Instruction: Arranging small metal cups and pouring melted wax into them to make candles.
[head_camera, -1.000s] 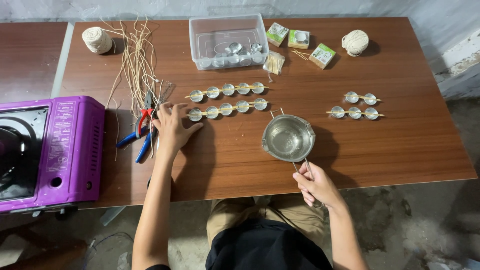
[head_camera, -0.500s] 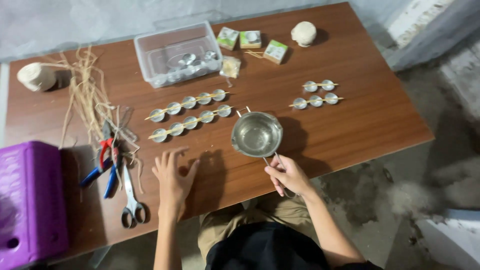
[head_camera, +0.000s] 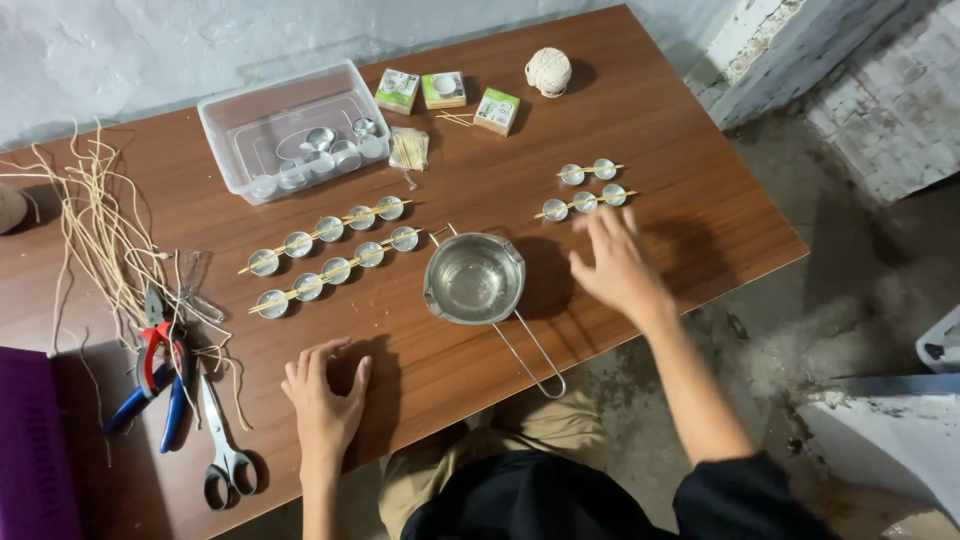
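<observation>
On the brown wooden table (head_camera: 650, 150), the right hand (head_camera: 612, 262) floats with its fingers spread wide, holding nothing. It is a bit blurry. Its fingertips are just beside 2 short rows of small round shiny cups (head_camera: 585, 189), 5 in all, with thin wooden sticks lying across their tops. The left hand (head_camera: 325, 400) lies flat near the front edge of the table, fingers spread, also holding nothing.

Between the 2 hands sits a small shiny metal pot (head_camera: 473, 279). It is round, with a long bent wire handle (head_camera: 530, 353) that points toward the person. Neither hand touches it.

Behind the left hand are 2 long rows of 5 shiny cups (head_camera: 330, 250), with thin sticks on top too. At the back stands a clear plastic box (head_camera: 282, 128) with more cups inside, 3 little square boxes (head_camera: 447, 94) and a round ball of pale string (head_camera: 548, 71). On the left lie loose pale strings (head_camera: 95, 230), pliers with red and blue handles (head_camera: 152, 375), grey scissors (head_camera: 222, 448) and a purple box (head_camera: 35, 450).
</observation>
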